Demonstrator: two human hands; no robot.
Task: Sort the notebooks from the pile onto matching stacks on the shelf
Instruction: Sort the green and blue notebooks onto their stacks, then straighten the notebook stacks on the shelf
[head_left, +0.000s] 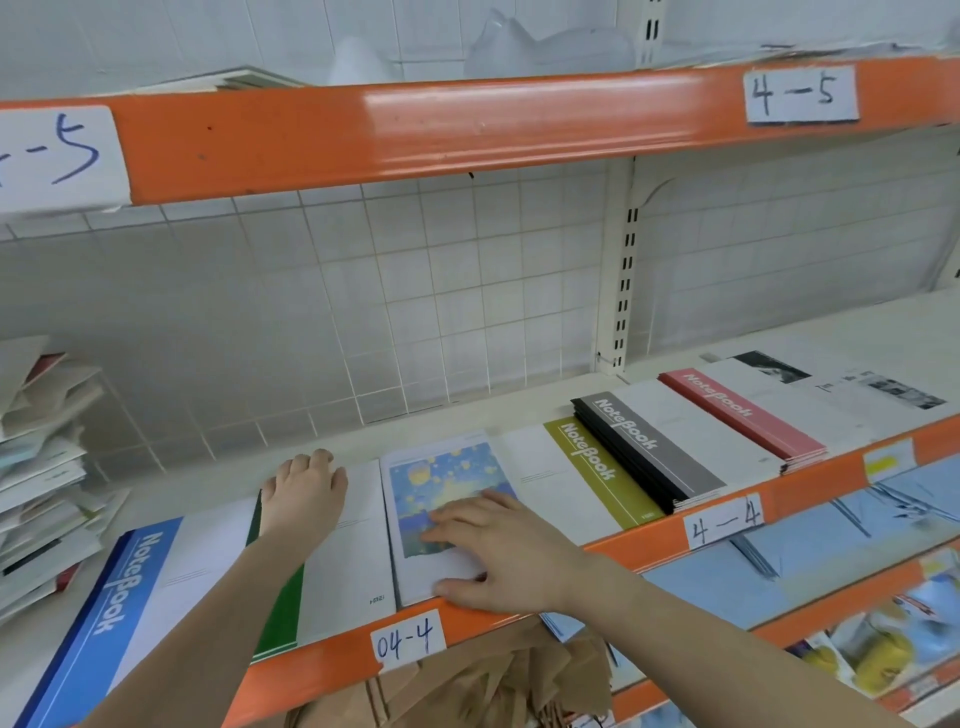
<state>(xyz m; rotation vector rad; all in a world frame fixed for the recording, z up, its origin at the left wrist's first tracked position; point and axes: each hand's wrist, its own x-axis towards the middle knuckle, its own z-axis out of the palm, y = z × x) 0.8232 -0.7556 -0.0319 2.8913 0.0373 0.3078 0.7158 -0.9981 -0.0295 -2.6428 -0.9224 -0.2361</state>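
Head view. The illustrated notebook (447, 514), its cover a blue-and-yellow lantern scene, lies flat on the shelf (639, 551) marked "04-4" and "4-4", between the green-spined notebook stack (332, 551) on its left and the olive-spined notebook stack (576, 478) on its right. The right hand (498, 551) rests on its near half, fingers extended flat across the cover and thumb at the near edge; nothing is pinched. The left hand (304, 491) lies on the far end of the green-spined stack, fingers bent over the far edge; whether it grips cannot be told. Further along stand the blue-spined stack (124, 587) at far left, and the grey-spined stack (649, 447) and red-spined stack (743, 415) to the right. The unsorted pile (41, 467) sits at the left edge of the shelf, its covers askew.

Handling, as a judgement: the illustrated notebook appears thin, light and flexible, with a smooth cover likely to slide under flat pressure; it would sag if lifted by one corner. The near short edge, which reaches the shelf lip, offers the best purchase for a thumb-under pinch.

Orientation: its long axis runs near to far, tilted slightly leftward at the far end, roughly parallel with the neighbouring stacks; cover upward, short edges facing near and far
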